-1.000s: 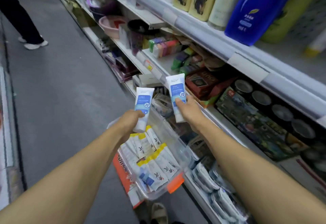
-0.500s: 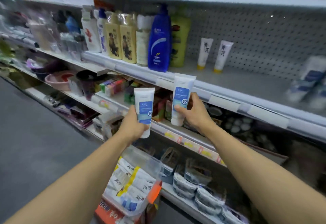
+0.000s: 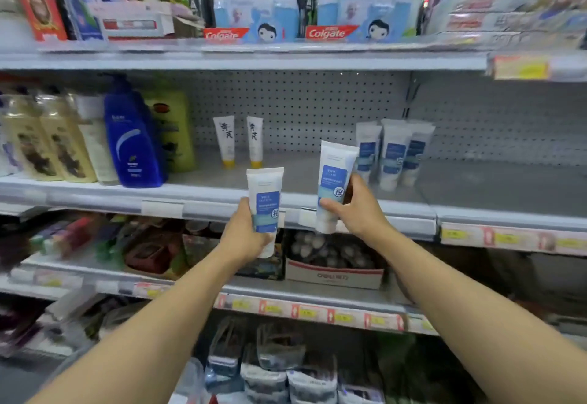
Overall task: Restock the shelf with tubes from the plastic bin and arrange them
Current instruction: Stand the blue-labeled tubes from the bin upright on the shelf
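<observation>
My left hand [image 3: 243, 233] grips a white tube with a blue label [image 3: 266, 203], cap down, in front of the grey shelf's front edge [image 3: 222, 205]. My right hand [image 3: 357, 213] grips a second tube of the same kind [image 3: 335, 174], tilted slightly right and raised a little higher, just left of three matching tubes [image 3: 392, 152] standing on that shelf. Two white tubes with yellow caps [image 3: 239, 141] stand farther back at the shelf's middle. The plastic bin is out of view.
A blue pump bottle [image 3: 133, 143] and yellowish bottles [image 3: 47, 146] fill the shelf's left end. Toothpaste boxes [image 3: 327, 33] line the shelf above. Lower shelves hold a cardboard box [image 3: 333, 273] and packets. Bare grey shelf surface [image 3: 492, 184] lies right of the three tubes.
The view has swung up from the bin and floor to face the shelf. Both hands have risen with their tubes, the right one nearing the three standing tubes.
</observation>
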`<action>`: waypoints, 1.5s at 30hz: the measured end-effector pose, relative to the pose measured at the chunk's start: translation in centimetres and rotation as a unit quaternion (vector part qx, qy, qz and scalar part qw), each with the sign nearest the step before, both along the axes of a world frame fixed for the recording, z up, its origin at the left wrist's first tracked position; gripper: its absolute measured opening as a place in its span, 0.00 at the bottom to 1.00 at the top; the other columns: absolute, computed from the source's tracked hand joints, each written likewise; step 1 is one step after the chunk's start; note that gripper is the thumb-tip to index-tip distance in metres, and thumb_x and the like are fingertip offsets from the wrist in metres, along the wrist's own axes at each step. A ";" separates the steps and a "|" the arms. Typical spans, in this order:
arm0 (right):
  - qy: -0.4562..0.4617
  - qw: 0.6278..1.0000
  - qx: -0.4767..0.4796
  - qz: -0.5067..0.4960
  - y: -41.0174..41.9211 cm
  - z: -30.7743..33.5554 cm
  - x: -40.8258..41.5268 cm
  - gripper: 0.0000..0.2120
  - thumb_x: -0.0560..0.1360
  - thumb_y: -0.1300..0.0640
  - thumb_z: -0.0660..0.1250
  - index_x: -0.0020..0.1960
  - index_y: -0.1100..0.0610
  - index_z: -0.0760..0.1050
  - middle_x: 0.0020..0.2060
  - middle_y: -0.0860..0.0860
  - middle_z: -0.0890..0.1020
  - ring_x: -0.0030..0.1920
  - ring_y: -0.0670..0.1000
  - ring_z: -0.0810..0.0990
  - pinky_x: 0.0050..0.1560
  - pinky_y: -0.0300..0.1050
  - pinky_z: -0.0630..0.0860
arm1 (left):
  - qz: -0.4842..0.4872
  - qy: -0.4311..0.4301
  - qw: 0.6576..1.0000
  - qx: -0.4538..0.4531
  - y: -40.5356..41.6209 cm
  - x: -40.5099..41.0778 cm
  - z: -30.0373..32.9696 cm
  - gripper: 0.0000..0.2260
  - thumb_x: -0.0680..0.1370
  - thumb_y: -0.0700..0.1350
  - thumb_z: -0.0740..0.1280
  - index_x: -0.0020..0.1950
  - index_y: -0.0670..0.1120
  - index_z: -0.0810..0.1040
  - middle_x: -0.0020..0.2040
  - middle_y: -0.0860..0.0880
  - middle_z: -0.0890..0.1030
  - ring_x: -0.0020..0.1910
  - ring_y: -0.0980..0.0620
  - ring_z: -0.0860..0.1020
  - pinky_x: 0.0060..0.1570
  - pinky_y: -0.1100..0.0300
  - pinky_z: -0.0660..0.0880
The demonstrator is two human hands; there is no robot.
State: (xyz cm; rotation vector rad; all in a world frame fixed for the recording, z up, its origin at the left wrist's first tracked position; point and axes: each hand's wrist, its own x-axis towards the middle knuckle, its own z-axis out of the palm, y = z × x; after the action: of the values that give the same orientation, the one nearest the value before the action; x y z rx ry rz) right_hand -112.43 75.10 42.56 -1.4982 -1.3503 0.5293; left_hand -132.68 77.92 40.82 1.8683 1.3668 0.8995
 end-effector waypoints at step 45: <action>-0.080 0.978 -0.049 -0.186 9.7 -1.1 23.9 0.21 0.73 0.58 0.69 0.61 0.61 0.64 0.58 0.59 0.73 0.57 0.59 0.76 0.52 0.48 0.74 | -0.048 -0.057 0.997 0.016 9.8 26.1 1.3 0.23 0.72 0.35 0.69 0.62 0.47 0.64 0.55 0.45 0.76 0.55 0.45 0.75 0.54 0.51 0.74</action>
State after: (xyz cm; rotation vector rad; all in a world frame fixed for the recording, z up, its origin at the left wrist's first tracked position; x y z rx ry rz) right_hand -88.49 84.84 41.46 -1.8553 -1.1368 0.2422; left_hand -106.60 87.74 42.07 1.8608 1.1900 0.9692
